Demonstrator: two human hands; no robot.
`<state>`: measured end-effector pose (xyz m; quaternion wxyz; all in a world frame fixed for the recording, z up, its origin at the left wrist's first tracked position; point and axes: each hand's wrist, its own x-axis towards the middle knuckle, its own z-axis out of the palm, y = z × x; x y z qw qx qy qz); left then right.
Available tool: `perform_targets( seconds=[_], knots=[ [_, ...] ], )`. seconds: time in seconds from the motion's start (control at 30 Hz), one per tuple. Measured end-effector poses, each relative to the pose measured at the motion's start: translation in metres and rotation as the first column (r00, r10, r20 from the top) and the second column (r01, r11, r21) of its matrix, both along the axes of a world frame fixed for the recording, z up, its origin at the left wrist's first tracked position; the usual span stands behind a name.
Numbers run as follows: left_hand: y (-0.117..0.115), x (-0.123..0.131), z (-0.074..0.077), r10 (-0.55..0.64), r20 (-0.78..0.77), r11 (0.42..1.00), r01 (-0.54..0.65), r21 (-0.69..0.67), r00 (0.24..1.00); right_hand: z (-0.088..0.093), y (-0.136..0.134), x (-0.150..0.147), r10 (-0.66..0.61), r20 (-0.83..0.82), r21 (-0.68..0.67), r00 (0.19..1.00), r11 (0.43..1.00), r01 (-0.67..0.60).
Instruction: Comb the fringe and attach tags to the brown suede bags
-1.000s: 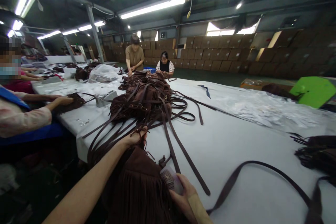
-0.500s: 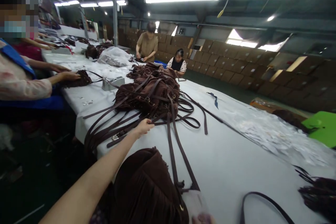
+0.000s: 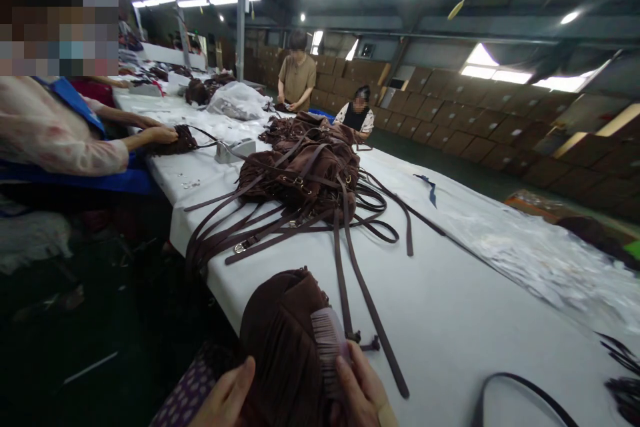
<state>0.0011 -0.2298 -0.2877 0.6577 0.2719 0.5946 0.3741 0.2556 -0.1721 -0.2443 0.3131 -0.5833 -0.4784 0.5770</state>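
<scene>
A dark brown fringed bag [image 3: 280, 340] stands at the front edge of the white table, close to me. My right hand [image 3: 363, 380] grips a pale translucent comb [image 3: 329, 340], whose teeth lie against the fringe on the bag's right side. At the bag's lower left, my left hand [image 3: 227, 393] touches its side, thumb up; its other fingers are mostly hidden. Behind the bag lies a pile of brown bags [image 3: 305, 170], with long straps [image 3: 367, 307] trailing toward me.
At the left, a co-worker's hands [image 3: 163, 137] hold a brown item beside a grey box [image 3: 235, 151]. Clear plastic bags [image 3: 540, 253] cover the right side. A loose strap [image 3: 525, 383] curls at the lower right. Two people are behind the pile.
My left hand has come back from the straps by the pile to the near bag's left side. My right hand has moved up with the comb onto the fringe. The view has shifted.
</scene>
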Motion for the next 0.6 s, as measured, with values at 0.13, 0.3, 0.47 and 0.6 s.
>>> perform_targets(
  seconds=[0.13, 0.3, 0.47, 0.6],
  knots=[
    [0.065, 0.028, 0.018, -0.048, 0.134, 0.999, 0.046, 0.016, 0.99, -0.009, 0.022, -0.01, -0.12, 0.039, 0.098, 0.992, 0.988, 0.115],
    [0.13, 0.046, 0.042, -0.079, 0.151, 0.996, 0.082, -0.015, 0.985, -0.002, 0.047, 0.0, -0.221, 0.071, 0.217, 0.973, 0.955, 0.201],
    [0.143, 0.049, 0.046, -0.309, -0.112, 0.945, 0.318, 0.077, 0.944, -0.001, 0.045, 0.01, -0.246, 0.093, 0.203, 0.965, 0.953, 0.223],
    [0.138, 0.052, 0.043, -0.364, -0.164, 0.919, 0.382, 0.096, 0.917, 0.014, 0.044, 0.023, -0.259, 0.152, 0.295, 0.954, 0.933, 0.206]
  ],
)
